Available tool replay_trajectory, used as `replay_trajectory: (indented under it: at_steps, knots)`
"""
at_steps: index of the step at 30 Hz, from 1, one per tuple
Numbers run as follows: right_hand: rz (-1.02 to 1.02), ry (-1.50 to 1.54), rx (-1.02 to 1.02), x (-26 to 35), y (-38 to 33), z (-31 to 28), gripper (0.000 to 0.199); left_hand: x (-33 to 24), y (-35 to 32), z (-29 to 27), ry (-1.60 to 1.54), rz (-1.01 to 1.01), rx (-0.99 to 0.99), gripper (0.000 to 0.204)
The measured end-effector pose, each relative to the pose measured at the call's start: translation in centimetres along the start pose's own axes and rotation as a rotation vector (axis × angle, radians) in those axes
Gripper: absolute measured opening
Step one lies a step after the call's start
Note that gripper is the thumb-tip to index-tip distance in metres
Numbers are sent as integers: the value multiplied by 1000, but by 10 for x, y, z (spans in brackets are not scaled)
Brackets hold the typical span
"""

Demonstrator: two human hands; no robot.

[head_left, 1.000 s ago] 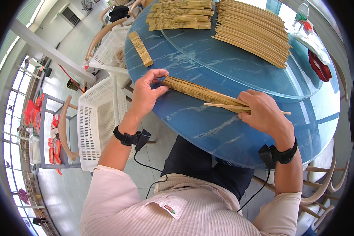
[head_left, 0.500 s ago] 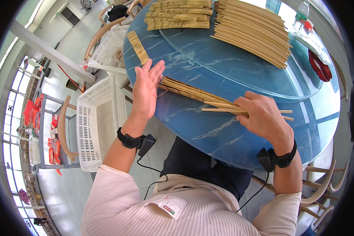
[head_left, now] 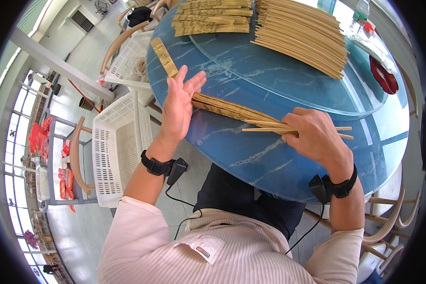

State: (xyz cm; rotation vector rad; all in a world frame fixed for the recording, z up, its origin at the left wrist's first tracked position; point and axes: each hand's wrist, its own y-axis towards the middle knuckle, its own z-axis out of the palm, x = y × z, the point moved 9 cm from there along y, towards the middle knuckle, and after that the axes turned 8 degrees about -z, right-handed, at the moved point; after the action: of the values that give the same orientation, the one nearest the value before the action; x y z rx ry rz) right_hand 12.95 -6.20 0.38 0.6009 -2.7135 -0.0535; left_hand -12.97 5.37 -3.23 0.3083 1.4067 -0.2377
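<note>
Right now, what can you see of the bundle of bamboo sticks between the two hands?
The bundle is a flat stack of thin, pale tan bamboo-like sticks lying slantwise on the blue marbled table. The left hand, open and flat, presses against its upper-left end. The right hand covers the other end, where a few sticks splay out past the fingers.

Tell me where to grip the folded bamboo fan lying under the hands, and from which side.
Grip the fan at its narrow right end, where the ribs gather under the right hand, coming from above. The ribs bunch tight there; the left end, against the left hand, is wider and looser.
</note>
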Motion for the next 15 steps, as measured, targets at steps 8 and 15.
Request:
replay_trajectory:
  at_steps: [8,15]
  knots:
    - [-17,4,-34,-2,0,1,23,-5,3,1,14,18,32,94]
    - [-22,33,-55,0,3,1,14,-20,-5,-19,235,156,-19,81]
